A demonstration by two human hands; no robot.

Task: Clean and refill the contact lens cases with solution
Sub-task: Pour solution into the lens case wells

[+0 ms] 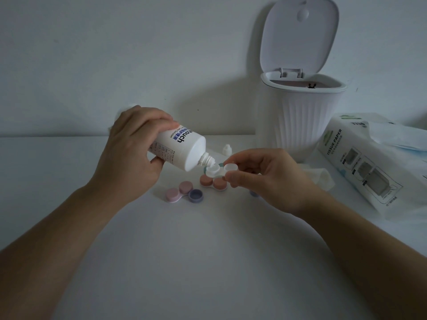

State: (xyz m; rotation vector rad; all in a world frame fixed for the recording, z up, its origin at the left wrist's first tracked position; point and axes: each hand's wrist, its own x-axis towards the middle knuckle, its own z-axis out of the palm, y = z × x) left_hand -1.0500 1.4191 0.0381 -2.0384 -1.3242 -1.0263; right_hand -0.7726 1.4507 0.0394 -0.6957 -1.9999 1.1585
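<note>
My left hand (pixel 131 146) grips a white solution bottle (pixel 182 146), tilted with its nozzle down over the left well of a white lens case (pixel 219 170). My right hand (pixel 268 176) pinches that open case by its right well, a little above the table. Below it on the table lies a case with two salmon caps (pixel 213 183). Further left lies a pink-capped case (pixel 178 194) with a loose purple cap (pixel 196 195) beside it. The bottle's small white cap (pixel 227 149) stands behind the hands.
A white ribbed bin (pixel 302 112) with its lid up stands at the back right. A tissue paper pack (pixel 360 162) lies at the right, with a crumpled tissue (pixel 321 179) near my right hand. A bluish cap (pixel 253 194) peeks out under my right wrist.
</note>
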